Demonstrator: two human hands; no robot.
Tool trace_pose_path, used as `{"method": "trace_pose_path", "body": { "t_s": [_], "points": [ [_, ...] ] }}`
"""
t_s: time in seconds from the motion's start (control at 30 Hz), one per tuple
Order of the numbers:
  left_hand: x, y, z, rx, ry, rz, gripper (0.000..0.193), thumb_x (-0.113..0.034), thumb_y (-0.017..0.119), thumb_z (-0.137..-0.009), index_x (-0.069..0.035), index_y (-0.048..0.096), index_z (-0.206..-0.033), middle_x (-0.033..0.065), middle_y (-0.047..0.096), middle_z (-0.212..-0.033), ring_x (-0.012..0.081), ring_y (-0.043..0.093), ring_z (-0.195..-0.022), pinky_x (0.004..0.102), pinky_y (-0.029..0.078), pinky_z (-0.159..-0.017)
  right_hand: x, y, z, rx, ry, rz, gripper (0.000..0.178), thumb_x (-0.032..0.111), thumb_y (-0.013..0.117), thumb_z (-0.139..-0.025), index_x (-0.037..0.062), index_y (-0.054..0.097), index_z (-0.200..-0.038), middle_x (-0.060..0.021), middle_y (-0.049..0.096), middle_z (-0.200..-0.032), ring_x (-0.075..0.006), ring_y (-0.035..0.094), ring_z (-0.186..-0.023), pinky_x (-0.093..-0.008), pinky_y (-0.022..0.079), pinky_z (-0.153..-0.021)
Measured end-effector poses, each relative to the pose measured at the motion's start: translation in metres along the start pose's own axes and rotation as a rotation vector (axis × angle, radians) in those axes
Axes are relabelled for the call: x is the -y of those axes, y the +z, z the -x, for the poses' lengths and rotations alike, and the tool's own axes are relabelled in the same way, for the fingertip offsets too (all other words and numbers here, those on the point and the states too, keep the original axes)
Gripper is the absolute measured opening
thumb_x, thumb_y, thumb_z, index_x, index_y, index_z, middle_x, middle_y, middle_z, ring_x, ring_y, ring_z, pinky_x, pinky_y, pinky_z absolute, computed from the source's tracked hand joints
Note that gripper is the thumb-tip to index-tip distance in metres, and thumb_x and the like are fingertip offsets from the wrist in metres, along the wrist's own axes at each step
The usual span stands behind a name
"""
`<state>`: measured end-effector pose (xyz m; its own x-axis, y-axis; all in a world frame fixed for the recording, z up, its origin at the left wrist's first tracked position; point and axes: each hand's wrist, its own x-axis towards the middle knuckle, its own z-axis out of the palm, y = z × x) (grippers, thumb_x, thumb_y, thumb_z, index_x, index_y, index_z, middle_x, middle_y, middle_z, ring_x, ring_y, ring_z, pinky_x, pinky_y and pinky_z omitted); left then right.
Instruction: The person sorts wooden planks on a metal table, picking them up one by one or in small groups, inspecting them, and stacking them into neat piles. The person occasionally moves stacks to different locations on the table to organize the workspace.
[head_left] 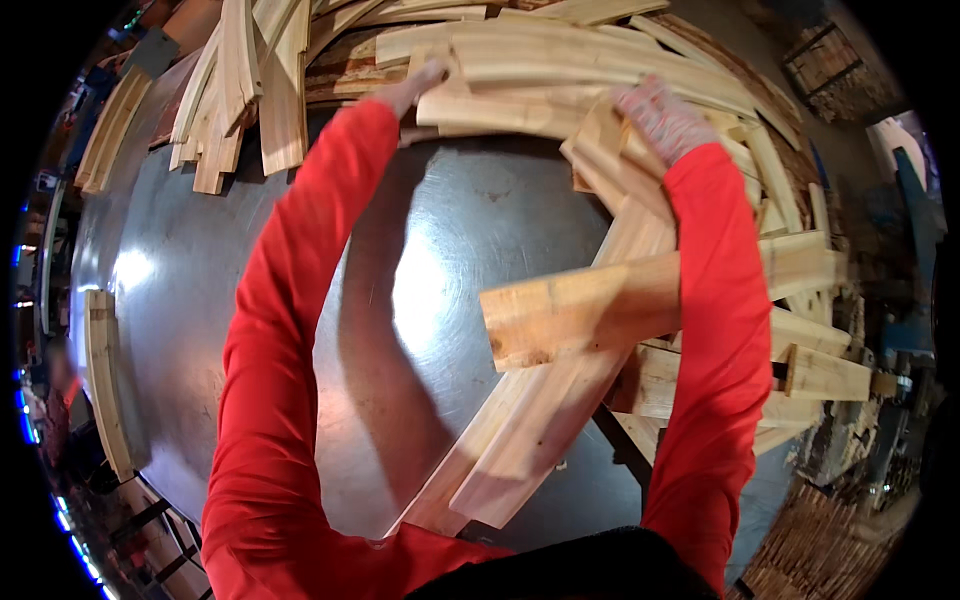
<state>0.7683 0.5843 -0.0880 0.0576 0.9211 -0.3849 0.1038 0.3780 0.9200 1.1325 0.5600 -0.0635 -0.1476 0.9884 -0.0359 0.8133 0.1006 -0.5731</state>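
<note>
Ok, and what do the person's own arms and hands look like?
The left sleeve and right sleeve are long, plain red, reaching toward the wrists. The right hand looks mottled, perhaps gloved; the left hand is too blurred to tell.

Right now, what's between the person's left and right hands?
Pale wooden boards: in the head view they run roughly crosswise between the left hand and the right hand. Blur hides the exact finger contact.

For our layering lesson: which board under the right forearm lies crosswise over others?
The orange-tinged board passing beneath the right sleeve; it crosses paler boards slanting underneath.
</note>
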Motion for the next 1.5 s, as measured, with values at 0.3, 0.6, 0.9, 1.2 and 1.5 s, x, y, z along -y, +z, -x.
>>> {"method": "trace_pose_path", "body": {
  "t_s": [0.3,0.6,0.9,1.2,1.5],
  "points": [
    [0.11,0.038,0.239,-0.154,-0.157,0.085,0.057,-0.027,0.078,-0.077,0.006,0.049,-0.113,0.0163,0.063,-0.094,0.0209,0.063,-0.07,0.0311,0.053,-0.052,0.108,0.06,0.234,-0.066,-0.156,0.469,0.053,0.06,0.056,-0.082,0.0156,0.07,-0.108,-0.0262,0.045,-0.137,-0.0395,0.046,-0.125,-0.0434,0.039,-0.105],
    [0.145,0.031,0.465,-0.071,0.008,-0.676,0.025,-0.026,0.066,-0.084,-0.004,0.055,-0.078,0.0062,0.059,-0.074,0.0176,0.054,-0.064,0.035,0.049,-0.061,0.14,0.135,0.396,-0.132,0.506,-0.491,0.048,0.047,0.053,-0.089,0.0028,0.062,-0.104,-0.0155,0.065,-0.106,-0.0312,0.063,-0.096,-0.0393,0.049,-0.084],
    [0.068,0.031,0.187,0.219,0.057,-0.489,0.07,-0.056,0.035,-0.097,0.0,0.044,-0.138,0.0189,0.056,-0.13,0.0308,0.045,-0.128,0.0374,0.028,-0.112,0.005,0.145,0.247,-0.43,0.305,-2.015,0.051,0.039,0.04,-0.101,0.0059,0.041,-0.141,-0.0094,0.053,-0.133,-0.0216,0.054,-0.115,-0.034,0.044,-0.099],
    [0.04,0.057,0.322,0.806,-0.113,0.496,0.097,-0.05,0.071,-0.076,-0.004,0.027,-0.148,0.0138,0.051,-0.133,0.0231,0.055,-0.117,0.0366,0.046,-0.099,0.159,0.125,0.328,-0.129,0.462,-1.912,0.048,0.034,0.053,-0.097,0.0041,0.048,-0.135,-0.0133,0.057,-0.128,-0.0239,0.055,-0.117,-0.0352,0.047,-0.099],
    [0.156,-0.066,0.517,0.414,-0.138,0.026,0.106,-0.042,0.08,-0.074,-0.002,0.019,-0.15,0.0187,0.049,-0.134,0.0276,0.051,-0.121,0.0385,0.044,-0.101,0.318,0.119,0.509,0.455,0.562,-0.526,0.078,0.058,0.056,-0.087,-0.0053,0.045,-0.131,-0.0259,0.059,-0.123,-0.0394,0.058,-0.114,-0.0421,0.044,-0.098]
  ]
}}
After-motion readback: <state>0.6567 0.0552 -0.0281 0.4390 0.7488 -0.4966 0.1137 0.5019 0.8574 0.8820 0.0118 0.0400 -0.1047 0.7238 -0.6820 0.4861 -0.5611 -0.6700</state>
